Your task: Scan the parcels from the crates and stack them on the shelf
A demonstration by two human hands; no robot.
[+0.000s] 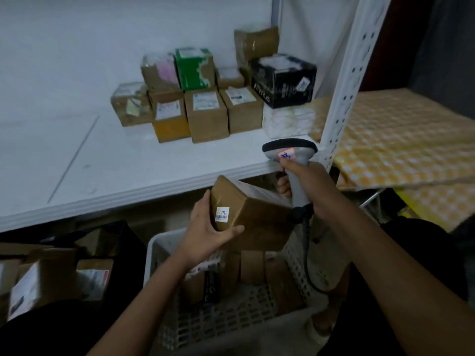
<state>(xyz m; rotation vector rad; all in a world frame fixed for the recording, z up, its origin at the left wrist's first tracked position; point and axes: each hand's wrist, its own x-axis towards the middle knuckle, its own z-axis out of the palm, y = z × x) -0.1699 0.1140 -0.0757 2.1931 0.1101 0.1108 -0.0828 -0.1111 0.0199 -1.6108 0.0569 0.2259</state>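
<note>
left hand (205, 232) cupped under and round the near end of a parcel (246, 209), thumb up the left face, fingers along the lower edge. right hand (305, 186) wrapped round the grip of a scanner (290, 155), fingertips showing past the handle on the trigger side. hands close together, each clamped on its own thing, not touching one another as far as can be told.

parcel held in the air above the crate (164, 255), just below the front lip of the shelf (128, 160), tilted, long axis running from the left hand up and away to the right, toward the scanner. far end next to the scanner handle, touching or not hard to say. small white barcode sticker (222, 215) on the near face, turned to the camera, while the scanner head sits above and beyond, aimed away; probably wants the box turned or the scanner brought round before a read. shelf nearer the left hand for the placing.

brown cardboard, taped, matte, crisp edges. scanner grey plastic with a dark rim, coiled cable hanging down. crate white perforated plastic, more brown boxes standing inside. shelf smooth white board on punched uprights, a cluster of stacked boxes (205, 109) at the back right: brown, one green, one black.
</note>
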